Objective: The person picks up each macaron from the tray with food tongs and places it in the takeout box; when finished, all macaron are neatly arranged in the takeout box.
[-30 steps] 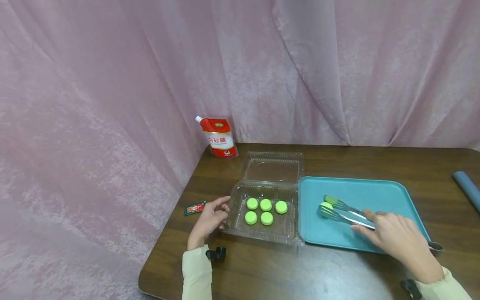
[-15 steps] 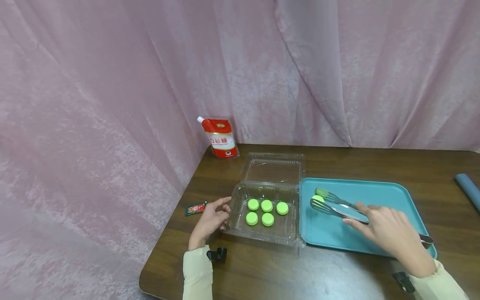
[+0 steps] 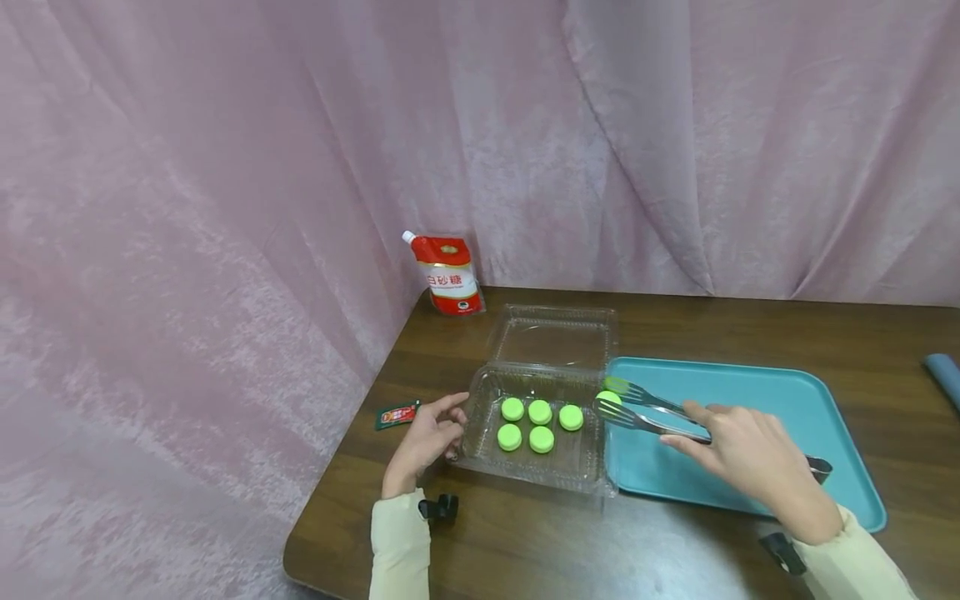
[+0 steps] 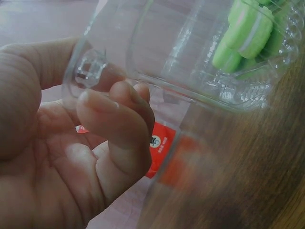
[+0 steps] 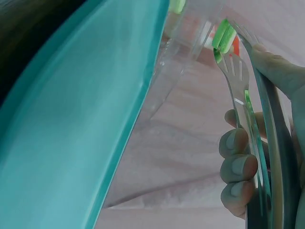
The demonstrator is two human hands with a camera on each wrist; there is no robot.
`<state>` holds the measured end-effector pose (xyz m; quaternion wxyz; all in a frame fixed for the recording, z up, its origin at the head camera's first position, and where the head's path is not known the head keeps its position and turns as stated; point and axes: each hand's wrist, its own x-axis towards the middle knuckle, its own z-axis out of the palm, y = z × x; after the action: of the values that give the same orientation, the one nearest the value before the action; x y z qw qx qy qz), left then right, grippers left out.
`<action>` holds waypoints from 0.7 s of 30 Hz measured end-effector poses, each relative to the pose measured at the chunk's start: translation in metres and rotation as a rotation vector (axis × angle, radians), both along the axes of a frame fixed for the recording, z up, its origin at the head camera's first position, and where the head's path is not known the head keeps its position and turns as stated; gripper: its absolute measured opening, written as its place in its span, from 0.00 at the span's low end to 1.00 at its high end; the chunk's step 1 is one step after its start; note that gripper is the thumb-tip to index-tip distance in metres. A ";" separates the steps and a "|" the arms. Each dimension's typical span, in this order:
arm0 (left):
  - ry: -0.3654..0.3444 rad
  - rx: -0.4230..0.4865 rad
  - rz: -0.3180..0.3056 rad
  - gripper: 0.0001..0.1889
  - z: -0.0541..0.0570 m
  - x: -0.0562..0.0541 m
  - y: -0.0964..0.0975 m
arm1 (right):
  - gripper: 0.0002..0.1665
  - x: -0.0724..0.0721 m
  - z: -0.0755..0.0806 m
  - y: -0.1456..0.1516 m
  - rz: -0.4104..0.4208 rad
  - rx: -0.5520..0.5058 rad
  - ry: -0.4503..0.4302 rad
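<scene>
My right hand (image 3: 753,454) grips metal tongs (image 3: 671,429) with slotted, fork-like ends. Between those ends a green macaron (image 5: 224,37) is pinched, above the seam where the tray and the container meet. A clear plastic clamshell container (image 3: 525,475) lies with its lid folded back, and several green macarons (image 3: 541,439) sit in its base in two rows. My left hand (image 4: 109,138) holds the container's left edge, the fingers curled and the plastic rim between them and the thumb.
A blue tray (image 3: 750,483) adjoins the container on the right. Left of it lies a small green and red packet (image 3: 396,415). A red sugar pouch (image 3: 448,279) stands at the back left. A blue roll (image 3: 943,377) lies at the right edge, before a pink curtain (image 3: 525,150).
My right hand has moved left across the tray with the tongs and the macaron, up to the container's right edge. My left hand keeps its place at the container.
</scene>
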<state>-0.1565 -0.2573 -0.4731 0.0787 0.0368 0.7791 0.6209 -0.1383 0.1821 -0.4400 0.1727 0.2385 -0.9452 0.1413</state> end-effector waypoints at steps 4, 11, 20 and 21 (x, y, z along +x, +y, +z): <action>0.000 0.009 0.007 0.32 0.000 0.000 0.002 | 0.33 -0.004 0.004 -0.010 0.033 0.009 -0.015; 0.004 0.014 0.002 0.33 0.000 0.001 0.001 | 0.30 -0.009 0.005 -0.025 0.101 0.011 0.009; 0.028 0.002 -0.014 0.33 -0.001 -0.001 0.000 | 0.27 -0.023 0.022 -0.036 0.252 0.139 -0.029; 0.028 0.003 -0.016 0.33 -0.001 -0.001 0.000 | 0.26 -0.025 0.025 -0.038 0.274 0.157 -0.040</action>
<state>-0.1575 -0.2573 -0.4742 0.0727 0.0521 0.7788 0.6208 -0.1631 0.1442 -0.4146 0.1136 0.3750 -0.9152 0.0939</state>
